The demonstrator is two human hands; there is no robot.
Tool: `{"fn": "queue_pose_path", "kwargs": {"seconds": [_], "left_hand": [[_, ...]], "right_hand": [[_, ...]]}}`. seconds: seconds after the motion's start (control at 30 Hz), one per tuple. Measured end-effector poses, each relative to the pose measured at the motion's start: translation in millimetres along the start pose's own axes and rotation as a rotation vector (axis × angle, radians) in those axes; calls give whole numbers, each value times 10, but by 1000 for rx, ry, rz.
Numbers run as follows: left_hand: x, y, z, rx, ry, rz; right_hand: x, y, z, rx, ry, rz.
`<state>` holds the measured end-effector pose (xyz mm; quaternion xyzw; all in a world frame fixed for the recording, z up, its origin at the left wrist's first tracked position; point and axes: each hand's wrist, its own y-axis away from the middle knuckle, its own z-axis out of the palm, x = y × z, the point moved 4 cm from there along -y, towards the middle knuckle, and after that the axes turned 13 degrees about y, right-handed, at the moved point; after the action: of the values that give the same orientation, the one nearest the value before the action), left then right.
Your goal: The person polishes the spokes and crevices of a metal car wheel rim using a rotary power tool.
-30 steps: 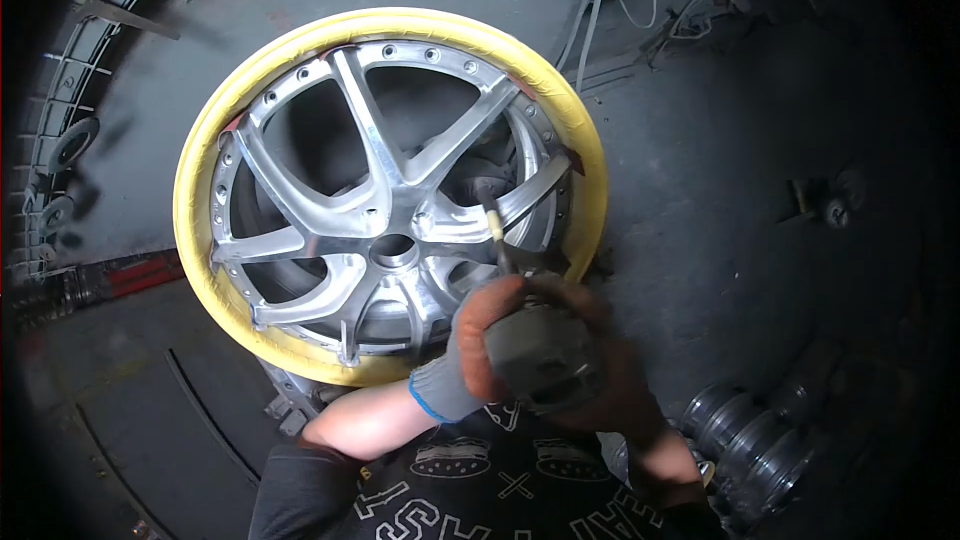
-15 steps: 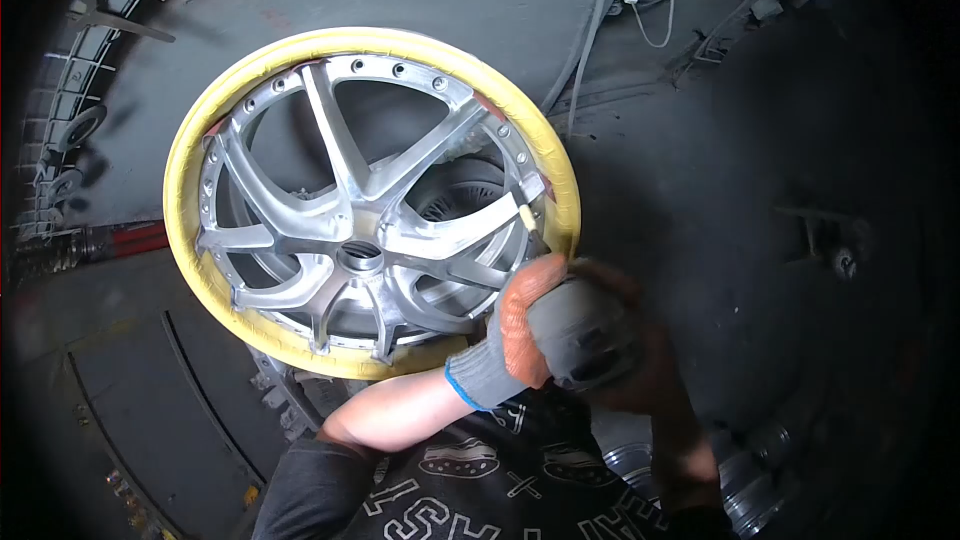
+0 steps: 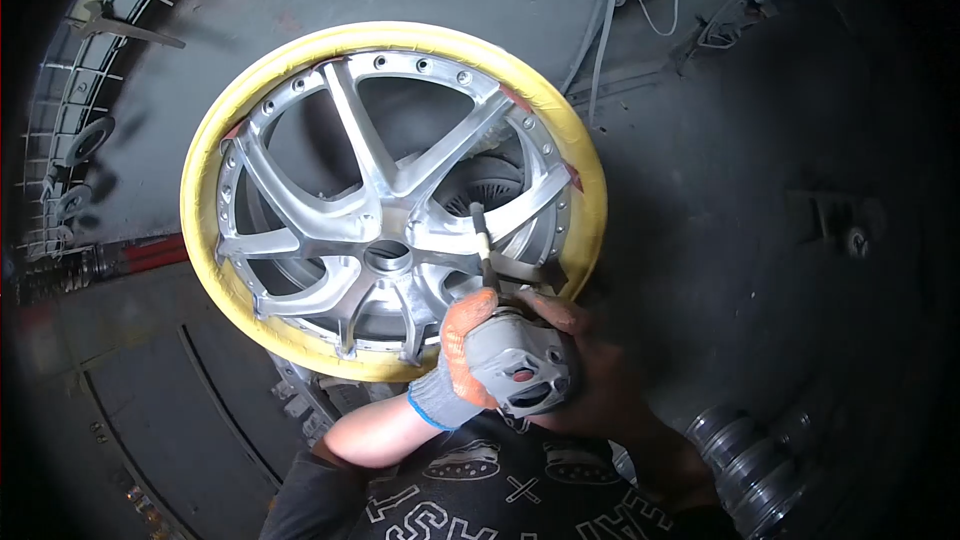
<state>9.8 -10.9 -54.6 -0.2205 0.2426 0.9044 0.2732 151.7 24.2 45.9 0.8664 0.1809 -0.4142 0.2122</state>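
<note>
Over the face-up, yellow-edged wheel (image 3: 395,215) before the person, the power tool (image 3: 520,365), clamped in left hand (image 3: 457,365) and shadowed right hand (image 3: 577,330), had shifted its tip (image 3: 477,210) inward along a spoke (image 3: 530,202); attention had seemingly left the outer end.

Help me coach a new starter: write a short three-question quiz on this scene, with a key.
1. What colour is the covering around the edge of the wheel?
2. True or false: the left hand wears a glove with a blue edge at the wrist.
3. In the picture, the tip of the power tool is on which side of the wheel's centre hole? A) left B) right

Key: 1. Yellow; 2. True; 3. B
</note>
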Motion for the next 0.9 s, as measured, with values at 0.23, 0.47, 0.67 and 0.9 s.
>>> {"fn": "queue_pose_path", "kwargs": {"seconds": [0.23,0.47,0.67,0.9], "left_hand": [[159,229,-57,-5,6,-98],[-191,88,-87,-311,196,-519],[-204,-318,465,-194,-1399,-494],[-320,-889,610,-52,-1333,-602]], "right_hand": [[-127,-76,253,73,-132,-48],[-98,-88,-171,81,-32,-225],[299,-81,-419,75,-164,-132],[676,-184,-724,-77,-198,-26]]}}
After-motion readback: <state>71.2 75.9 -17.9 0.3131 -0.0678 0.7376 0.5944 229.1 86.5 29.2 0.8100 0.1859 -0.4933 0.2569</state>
